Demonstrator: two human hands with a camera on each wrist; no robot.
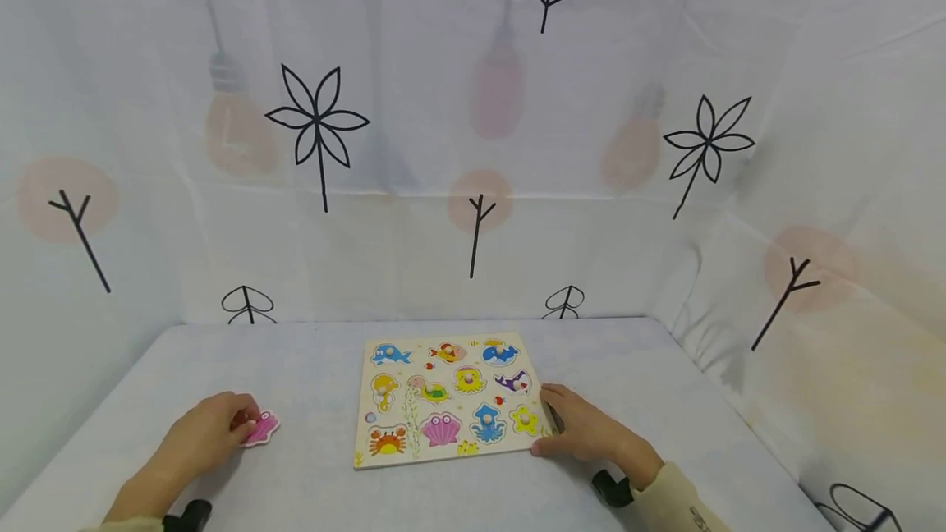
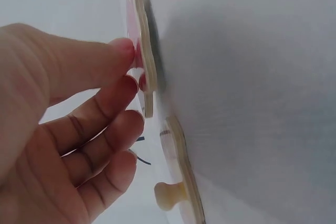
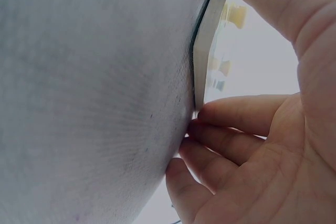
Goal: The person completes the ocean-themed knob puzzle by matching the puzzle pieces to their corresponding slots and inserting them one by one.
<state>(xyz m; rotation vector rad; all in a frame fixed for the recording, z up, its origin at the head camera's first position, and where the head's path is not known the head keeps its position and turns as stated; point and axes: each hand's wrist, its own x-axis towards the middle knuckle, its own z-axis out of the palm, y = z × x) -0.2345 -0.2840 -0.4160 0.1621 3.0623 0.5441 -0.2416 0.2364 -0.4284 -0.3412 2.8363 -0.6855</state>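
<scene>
At the left, my left hand (image 1: 210,429) pinches a pink puzzle piece (image 1: 262,428) between thumb and index finger. The left wrist view shows that piece (image 2: 144,40) edge-on just by the tabletop, its pink face toward the fingers. Below it there is a second wavy-edged piece (image 2: 181,153) with a pale knob; I cannot place it in the head view. Mid-table lies the wooden puzzle board (image 1: 414,454) with sea-animal pictures, including a pink shell (image 1: 441,429). My right hand (image 1: 587,429) touches the board's right edge, thumb near the front corner, fingers extended farther back.
A white cloth-covered table (image 1: 310,384) carries the board. Behind and at both sides hangs a white curtain (image 1: 414,253) printed with plants and bulbs. Dark bands (image 1: 612,488) sit at both wrists. Several knobs (image 3: 236,15) stick up from the board.
</scene>
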